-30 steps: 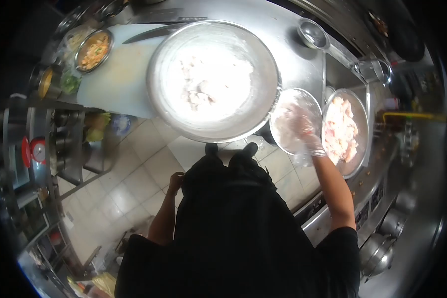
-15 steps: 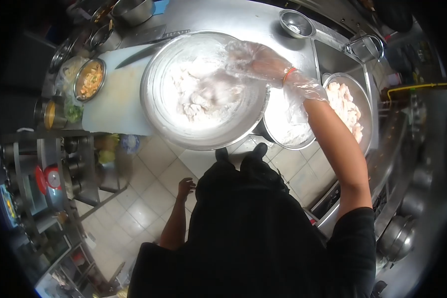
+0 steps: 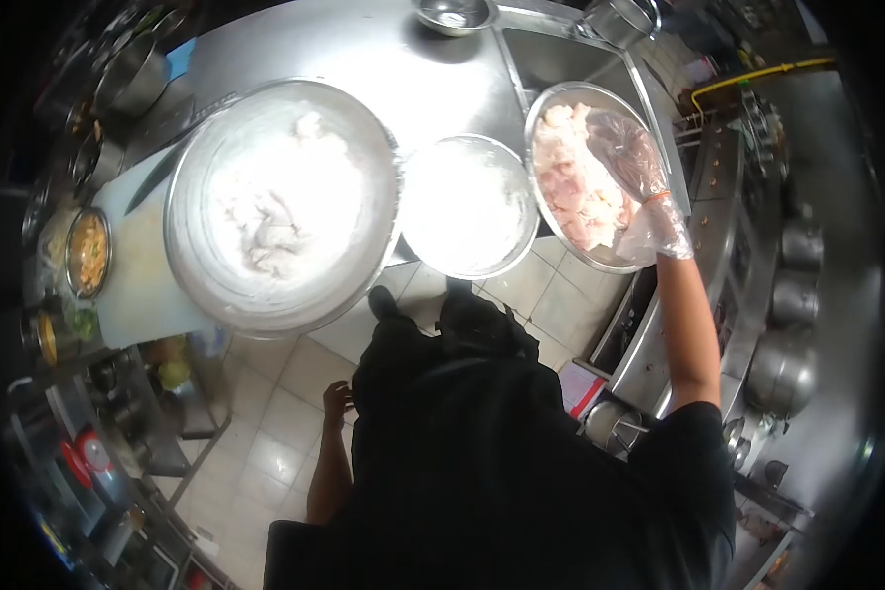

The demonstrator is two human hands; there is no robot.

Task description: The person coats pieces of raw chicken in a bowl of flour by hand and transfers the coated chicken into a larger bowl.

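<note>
My right hand (image 3: 627,155), in a clear plastic glove with an orange band at the wrist, is at the right side of a metal bowl of raw pale meat pieces (image 3: 578,187). Its fingertips reach the meat, and the glove blurs how far they are bent. My left hand (image 3: 337,398) is bare and hangs low beside my dark clothing, with fingers loosely bent and apart, touching no food. A large metal bowl (image 3: 189,285) holds white powder and coated pieces (image 3: 275,236). Between the two bowls sits a smaller bowl of white powder (image 3: 470,208).
A knife (image 3: 152,182) lies on the white cutting board (image 3: 128,300) at the left, near a small bowl of orange food (image 3: 89,253). An empty metal bowl (image 3: 454,14) stands at the back, beside a sink (image 3: 565,61). Pots (image 3: 782,374) line the right side.
My right hand has moved from above the large powder bowl to the meat bowl at the right. The view has turned toward the right. My left hand still hangs low.
</note>
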